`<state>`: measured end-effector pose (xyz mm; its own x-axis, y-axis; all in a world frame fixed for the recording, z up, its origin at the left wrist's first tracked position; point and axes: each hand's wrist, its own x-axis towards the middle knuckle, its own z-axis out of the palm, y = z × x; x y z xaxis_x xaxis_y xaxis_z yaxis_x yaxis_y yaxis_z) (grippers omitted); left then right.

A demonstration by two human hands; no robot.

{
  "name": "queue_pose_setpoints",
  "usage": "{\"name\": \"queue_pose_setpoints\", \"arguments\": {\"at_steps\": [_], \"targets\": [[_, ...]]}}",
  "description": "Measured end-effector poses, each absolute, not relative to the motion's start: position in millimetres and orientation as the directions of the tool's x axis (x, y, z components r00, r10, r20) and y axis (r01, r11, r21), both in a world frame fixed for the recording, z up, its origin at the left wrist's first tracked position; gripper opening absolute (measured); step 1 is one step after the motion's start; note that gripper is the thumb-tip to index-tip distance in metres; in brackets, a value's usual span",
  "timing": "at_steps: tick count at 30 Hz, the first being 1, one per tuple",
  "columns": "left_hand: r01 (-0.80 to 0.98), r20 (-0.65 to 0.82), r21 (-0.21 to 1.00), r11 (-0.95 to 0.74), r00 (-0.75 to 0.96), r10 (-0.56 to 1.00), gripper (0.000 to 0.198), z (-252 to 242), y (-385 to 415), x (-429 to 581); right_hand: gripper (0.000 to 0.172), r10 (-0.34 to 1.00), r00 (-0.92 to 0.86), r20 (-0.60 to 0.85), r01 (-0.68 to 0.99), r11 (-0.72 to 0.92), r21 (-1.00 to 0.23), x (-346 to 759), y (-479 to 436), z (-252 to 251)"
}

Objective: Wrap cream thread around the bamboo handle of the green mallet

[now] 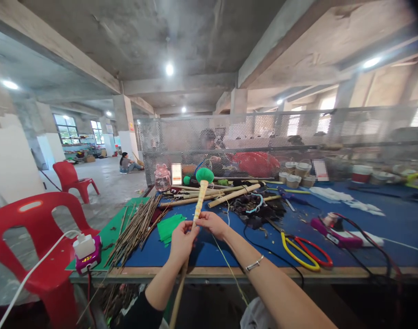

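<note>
Grasping a yellow-wrapped stick in left hand and right hand, set close together, likely to steady it at a slight tilt, with green ball uppermost and lower length hanging past the front edge of the counter. Just left of the hands, green cloth, then piled twigs; ahead, bamboo lengths; farther right, large scissors. Leaving modest open room between hands and twigs, nearside of the cloth.

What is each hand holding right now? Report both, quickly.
Left hand: closed, gripping the stick.
Right hand: closed, thumb and fingers pinching at the lower end of the stick's pale wrapping.
</note>
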<state>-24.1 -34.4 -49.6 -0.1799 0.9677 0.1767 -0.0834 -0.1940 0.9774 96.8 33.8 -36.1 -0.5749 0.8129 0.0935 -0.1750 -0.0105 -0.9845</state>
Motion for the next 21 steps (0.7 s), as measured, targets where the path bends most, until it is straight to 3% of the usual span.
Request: {"name": "queue_pose_setpoints", "arguments": {"at_steps": [4, 10, 12, 14, 15, 17, 19, 21], "targets": [[-0.214, 0.133, 0.964, -0.157, -0.123, 0.983, 0.038, -50.6, -34.2, -29.0, 0.036, 0.722, -0.691, 0.028, -0.160, -0.115, -0.980, 91.8, 40.7, -36.4], [-0.201, 0.025, 0.978, -0.059, -0.167, 0.986, 0.036, -47.8, -28.0, -27.0, 0.033, 0.803, -0.592, 0.069, -0.167, -0.038, -0.985, 77.5, 46.4, -36.1], [-0.093, 0.102, 0.986, -0.137, -0.310, 0.945, 0.035, -46.7, -29.4, -26.4, 0.032, 0.822, -0.566, 0.055, -0.114, -0.013, -0.993, 75.5, 48.8, -36.2], [0.158, 0.320, 0.947, -0.278, -0.427, 0.846, 0.033, -42.8, -38.4, -24.6, 0.030, 0.832, -0.552, 0.054, -0.057, 0.027, -0.998, 74.5, 52.4, -36.1], [0.332, 0.475, 0.872, -0.359, -0.403, 0.782, 0.033, -39.0, -46.0, -22.4, 0.029, 0.832, -0.553, 0.053, -0.027, 0.046, -0.999, 73.9, 54.5, -35.7], [0.557, 0.669, 0.636, -0.534, -0.052, 0.742, 0.026, -27.4, -65.0, -14.3, 0.027, 0.832, -0.553, 0.056, 0.032, 0.089, -0.996, 72.5, 57.9, -33.6], [0.585, 0.648, 0.359, -0.728, 0.405, 0.645, 0.038, -11.9, -83.0, -1.2, 0.026, 0.846, -0.528, 0.074, 0.091, 0.143, -0.986, 70.5, 59.1, -29.8], [0.547, 0.555, 0.082, -0.833, 0.669, 0.495, 0.053, 3.4, -92.8, 13.8, 0.025, 0.856, -0.509, 0.091, 0.177, 0.207, -0.962, 67.8, 57.6, -24.8]]}}
